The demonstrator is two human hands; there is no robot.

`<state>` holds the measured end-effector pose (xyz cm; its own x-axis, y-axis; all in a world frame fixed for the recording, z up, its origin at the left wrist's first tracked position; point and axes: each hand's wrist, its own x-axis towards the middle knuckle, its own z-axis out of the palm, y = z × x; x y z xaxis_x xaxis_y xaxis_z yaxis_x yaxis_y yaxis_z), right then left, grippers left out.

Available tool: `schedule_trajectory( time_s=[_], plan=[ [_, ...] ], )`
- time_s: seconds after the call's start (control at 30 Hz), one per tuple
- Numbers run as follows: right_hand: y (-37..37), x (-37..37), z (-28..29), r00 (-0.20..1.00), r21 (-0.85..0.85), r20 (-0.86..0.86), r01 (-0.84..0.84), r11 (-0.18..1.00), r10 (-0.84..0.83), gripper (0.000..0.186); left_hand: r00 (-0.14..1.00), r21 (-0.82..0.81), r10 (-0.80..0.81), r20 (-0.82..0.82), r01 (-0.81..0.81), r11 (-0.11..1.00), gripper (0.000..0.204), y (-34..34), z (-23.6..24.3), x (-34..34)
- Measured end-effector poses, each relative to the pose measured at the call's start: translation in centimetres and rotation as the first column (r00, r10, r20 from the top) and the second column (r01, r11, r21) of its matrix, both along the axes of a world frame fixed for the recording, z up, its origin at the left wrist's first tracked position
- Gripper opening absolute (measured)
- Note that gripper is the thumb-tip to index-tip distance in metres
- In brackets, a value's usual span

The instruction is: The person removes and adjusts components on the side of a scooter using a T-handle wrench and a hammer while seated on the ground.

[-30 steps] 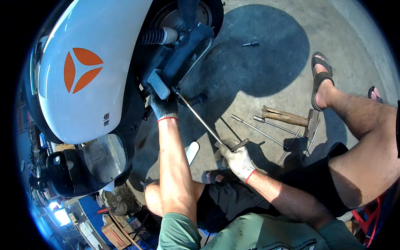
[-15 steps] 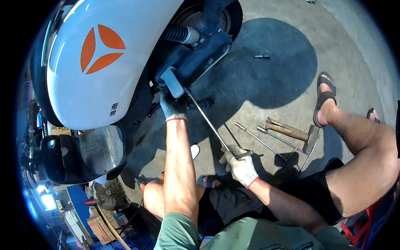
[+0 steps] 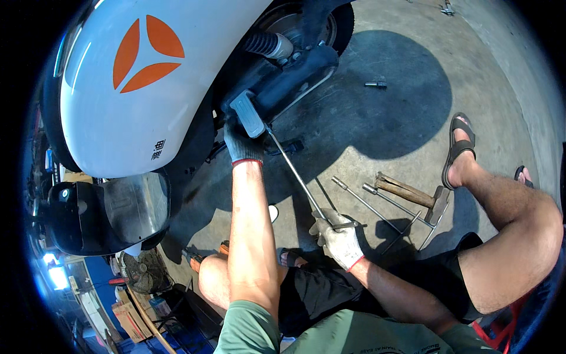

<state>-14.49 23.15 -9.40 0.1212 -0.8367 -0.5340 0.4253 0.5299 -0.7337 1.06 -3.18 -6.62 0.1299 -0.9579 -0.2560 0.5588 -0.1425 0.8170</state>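
My right hand (image 3: 343, 241), in a pale work glove, is closed around the handle end of a T-handle socket wrench (image 3: 296, 177). Its long shaft slants up and left, the far end meeting the scooter just beside a grey footrest (image 3: 247, 115). Against the underside of that footrest is my left hand (image 3: 243, 146), also gloved, its fingers hidden behind the footrest and in shadow. The scooter (image 3: 135, 118) has a white body panel with an orange three-part emblem, and dark parts around the rear wheel.
Right of my right hand, two more T-handle wrenches (image 3: 367, 203) lie on the concrete beside a wooden-handled hammer (image 3: 437, 205). A small metal socket (image 3: 375, 85) lies farther off in the scooter's shadow. A fan (image 3: 143, 271) and cardboard boxes (image 3: 131, 318) stand at the lower left.
The whole view has shifted slightly. Both hands keep their places on the scooter and the wrench, with little visible movement of the wrench.
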Motion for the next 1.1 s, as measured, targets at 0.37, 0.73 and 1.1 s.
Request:
schedule_trajectory(
  time_s=[0.37,0.73,1.1],
  plan=[
    [0.4,0.0,0.6,1.000,-0.041,0.000,0.003,0.999,-0.003,0.025,1.000,-0.032,0.006,0.027,-0.005,0.999,0.037,-0.1,1.0,-0.3],
    [0.8,0.2,2.4,0.929,0.242,0.279,0.176,0.954,-0.242,0.016,0.940,-0.186,-0.310,-0.138,0.283,0.941,0.055,0.0,-2.3,4.4],
    [0.9,1.0,-0.6,0.997,0.134,0.077,-0.019,0.991,0.008,0.022,0.861,0.092,-0.506,0.049,0.500,0.861,0.056,-2.9,-3.4,10.9]
  ],
)
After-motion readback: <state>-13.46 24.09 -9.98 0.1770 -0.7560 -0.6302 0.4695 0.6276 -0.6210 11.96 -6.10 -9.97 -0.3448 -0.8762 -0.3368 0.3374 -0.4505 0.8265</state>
